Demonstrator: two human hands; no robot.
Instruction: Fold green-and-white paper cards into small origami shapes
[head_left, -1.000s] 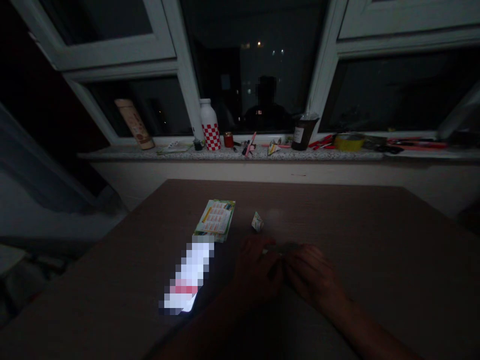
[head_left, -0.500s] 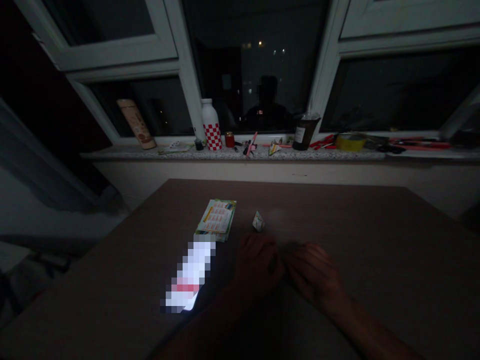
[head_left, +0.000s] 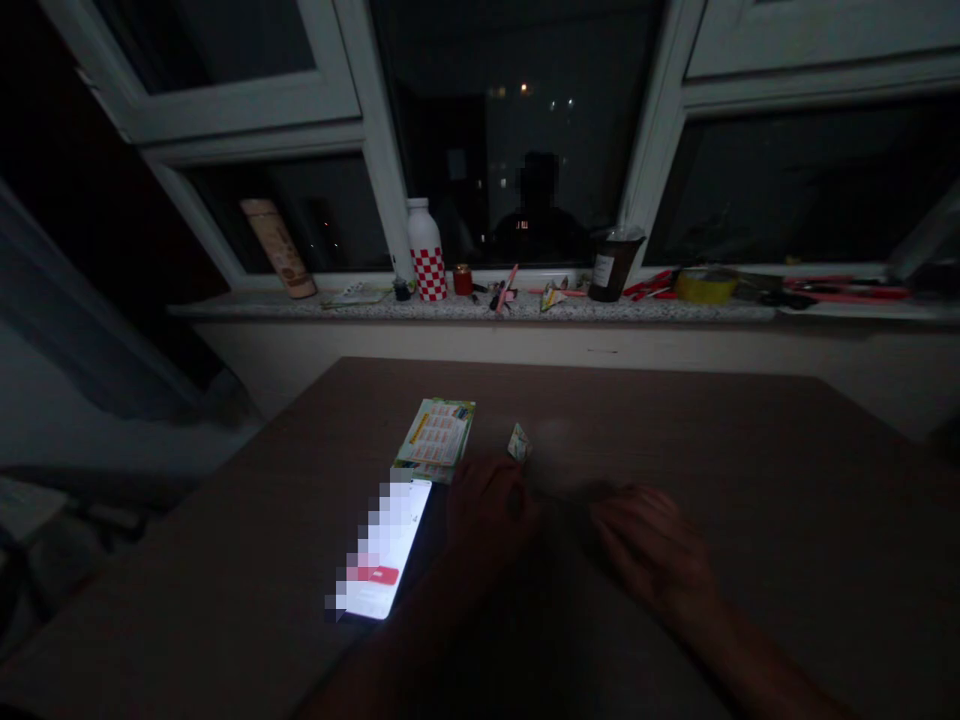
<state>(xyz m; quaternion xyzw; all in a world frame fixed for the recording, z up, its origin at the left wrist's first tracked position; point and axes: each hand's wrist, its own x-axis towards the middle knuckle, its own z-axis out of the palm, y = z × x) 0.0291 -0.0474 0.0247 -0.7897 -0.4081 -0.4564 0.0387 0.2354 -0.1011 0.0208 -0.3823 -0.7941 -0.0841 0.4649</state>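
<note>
Here, inside the table edge [head_left: 600,374], a gap parts left hand [head_left: 489,515] and right hand [head_left: 654,545], grips impossible to tell.

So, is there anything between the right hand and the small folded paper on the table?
Nothing visible: only bare tabletop shows between the right hand and the folded paper, though the dim light could hide something small. The left hand is on the paper's near side, beside that path.

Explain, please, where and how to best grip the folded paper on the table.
Probably pinch the folded paper by its sloping sides, below the pointed top, coming from above right: it is small and peaked, and the left hand lies close on its near side.
</note>
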